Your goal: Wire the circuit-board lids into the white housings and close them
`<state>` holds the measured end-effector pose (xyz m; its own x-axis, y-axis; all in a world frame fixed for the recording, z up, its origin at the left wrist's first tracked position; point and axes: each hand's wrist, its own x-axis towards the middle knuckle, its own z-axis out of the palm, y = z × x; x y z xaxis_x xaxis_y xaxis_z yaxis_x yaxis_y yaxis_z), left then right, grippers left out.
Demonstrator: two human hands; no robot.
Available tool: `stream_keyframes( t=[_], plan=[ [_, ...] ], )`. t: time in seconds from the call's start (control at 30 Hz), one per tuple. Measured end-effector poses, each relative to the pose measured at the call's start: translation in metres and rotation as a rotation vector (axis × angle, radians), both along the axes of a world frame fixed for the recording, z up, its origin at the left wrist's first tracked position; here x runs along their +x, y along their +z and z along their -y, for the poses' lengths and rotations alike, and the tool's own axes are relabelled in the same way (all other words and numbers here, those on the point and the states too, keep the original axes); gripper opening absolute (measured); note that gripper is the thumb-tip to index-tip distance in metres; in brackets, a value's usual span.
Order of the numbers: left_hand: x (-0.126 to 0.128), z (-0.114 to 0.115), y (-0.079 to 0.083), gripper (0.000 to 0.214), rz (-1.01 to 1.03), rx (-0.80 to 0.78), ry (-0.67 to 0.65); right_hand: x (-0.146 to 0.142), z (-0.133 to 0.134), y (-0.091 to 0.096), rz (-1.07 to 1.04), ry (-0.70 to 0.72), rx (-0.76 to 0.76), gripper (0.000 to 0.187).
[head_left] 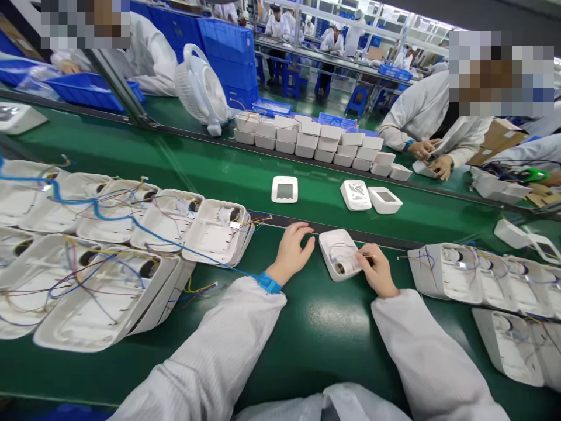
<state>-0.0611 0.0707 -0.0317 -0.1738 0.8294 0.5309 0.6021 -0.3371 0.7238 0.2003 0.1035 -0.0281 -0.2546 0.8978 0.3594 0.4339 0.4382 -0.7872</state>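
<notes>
In front of me a white plastic housing (335,248) lies with its open side up, a round motor-like part and wires inside. My right hand (379,272) grips its right edge between thumb and fingers. To the left of the housing, apart from it, my left hand (291,252) hovers with fingers loosely bent and nothing in them. A blue wrist strap (269,283) with a coiled blue cord (144,225) circles my left wrist. Beside that hand stands the nearest of several wired white housings (213,231).
More wired housings (464,275) are grouped on the right. Beyond the dark rail, a white unit with a screen (284,190) and two others (356,195) sit on the green belt. Stacked white casings (307,143) and a fan (201,88) line the far side. A co-worker's hands (432,158) handle a casing.
</notes>
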Motion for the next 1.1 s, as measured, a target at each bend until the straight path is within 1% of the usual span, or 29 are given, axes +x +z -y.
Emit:
stream_keyframes(
  t=[0.03,0.1,0.17,0.23,0.27,0.3,0.33,0.43,0.5,0.6,0.67,0.77,0.8,0.87,0.93,0.97,1.03,1.1],
  plan=[
    [-0.004,-0.012,0.001,0.020,-0.034,0.008,0.016,0.013,0.009,-0.002,-0.016,0.012,-0.027,0.019],
    [-0.017,-0.041,0.005,0.027,-0.063,-0.021,0.087,0.027,0.020,-0.003,-0.042,0.043,-0.117,0.030],
    [-0.032,-0.073,0.008,0.047,-0.038,-0.030,0.141,0.031,0.022,-0.002,-0.044,0.064,-0.204,0.027],
    [-0.047,-0.102,0.010,0.068,-0.002,-0.046,0.208,0.029,0.021,0.001,-0.036,0.081,-0.247,0.023],
    [-0.054,-0.114,0.009,0.073,0.022,-0.063,0.242,0.028,0.019,0.002,-0.041,0.086,-0.254,0.023],
    [-0.060,-0.122,0.007,0.075,0.055,-0.105,0.280,0.027,0.018,0.002,-0.050,0.089,-0.255,0.023],
    [-0.064,-0.128,0.004,0.072,0.088,-0.191,0.324,0.026,0.018,0.002,-0.059,0.091,-0.254,0.024],
    [-0.072,-0.132,-0.003,0.053,0.101,-0.257,0.335,0.027,0.018,0.001,-0.069,0.074,-0.236,0.024],
    [-0.071,-0.125,-0.004,0.049,0.079,-0.232,0.297,0.029,0.018,0.000,-0.057,0.068,-0.223,0.023],
    [-0.059,-0.106,0.001,0.055,0.029,-0.174,0.213,0.030,0.018,0.002,-0.007,0.108,-0.190,0.025],
    [-0.042,-0.085,0.004,0.056,-0.004,-0.121,0.145,0.030,0.018,0.005,0.014,0.169,-0.167,0.027],
    [-0.004,-0.041,0.008,0.055,-0.003,-0.035,0.003,0.029,0.019,0.009,-0.007,0.250,-0.147,0.031],
    [0.011,-0.025,0.008,0.053,0.096,0.002,-0.065,0.029,0.019,0.010,-0.014,0.269,-0.146,0.031],
    [0.038,0.009,0.011,0.051,0.382,0.006,-0.209,0.029,0.022,0.012,-0.004,0.314,-0.161,0.031],
    [0.058,0.039,0.016,0.054,0.766,-0.054,-0.352,0.030,0.025,0.014,0.015,0.350,-0.179,0.031],
    [0.064,0.051,0.019,0.058,0.907,-0.128,-0.427,0.030,0.027,0.014,0.012,0.350,-0.179,0.031],
    [0.069,0.068,0.025,0.063,1.067,-0.282,-0.549,0.033,0.031,0.017,-0.040,0.318,-0.171,0.033],
    [0.067,0.076,0.029,0.064,1.132,-0.394,-0.629,0.036,0.038,0.021,-0.131,0.293,-0.165,0.040]
  ],
)
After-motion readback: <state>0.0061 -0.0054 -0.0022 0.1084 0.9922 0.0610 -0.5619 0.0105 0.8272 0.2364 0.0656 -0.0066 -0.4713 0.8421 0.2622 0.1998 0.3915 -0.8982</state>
